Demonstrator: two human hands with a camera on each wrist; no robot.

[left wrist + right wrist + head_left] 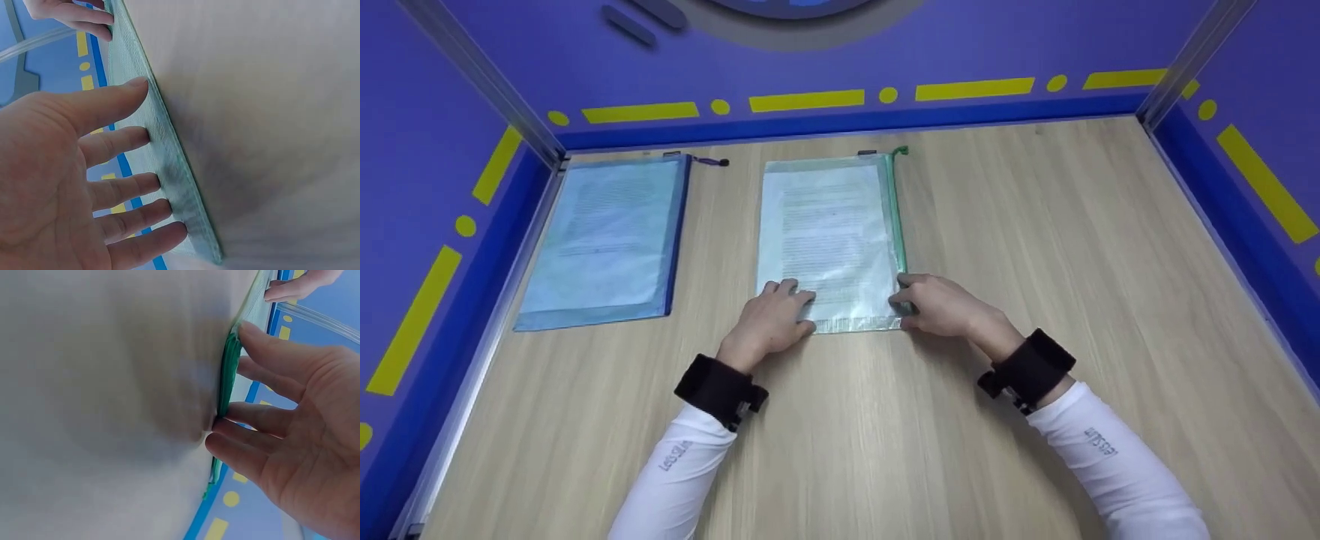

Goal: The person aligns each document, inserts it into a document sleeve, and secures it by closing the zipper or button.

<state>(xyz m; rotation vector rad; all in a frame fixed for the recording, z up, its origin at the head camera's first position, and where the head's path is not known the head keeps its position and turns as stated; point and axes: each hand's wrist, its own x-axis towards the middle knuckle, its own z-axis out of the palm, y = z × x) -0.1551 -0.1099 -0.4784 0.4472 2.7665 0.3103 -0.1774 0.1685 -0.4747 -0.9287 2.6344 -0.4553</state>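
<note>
A clear zip document pouch (840,240) with a green zipper along its right side lies flat on the table, with printed paper showing inside. My left hand (772,319) rests at its lower left corner. In the left wrist view, the fingers (126,188) of that hand are spread and their tips touch the pouch's edge. On the other side, my right hand (941,304) touches the lower right corner beside the green zipper (228,374). Its thumb and fingers are extended and apart along that edge in the right wrist view.
A second zip pouch (604,240), blue with a dark blue zipper, lies to the left near the table's side edge. The wooden table (870,435) is bounded by purple-blue panels (825,67) with yellow marks at the back and both sides.
</note>
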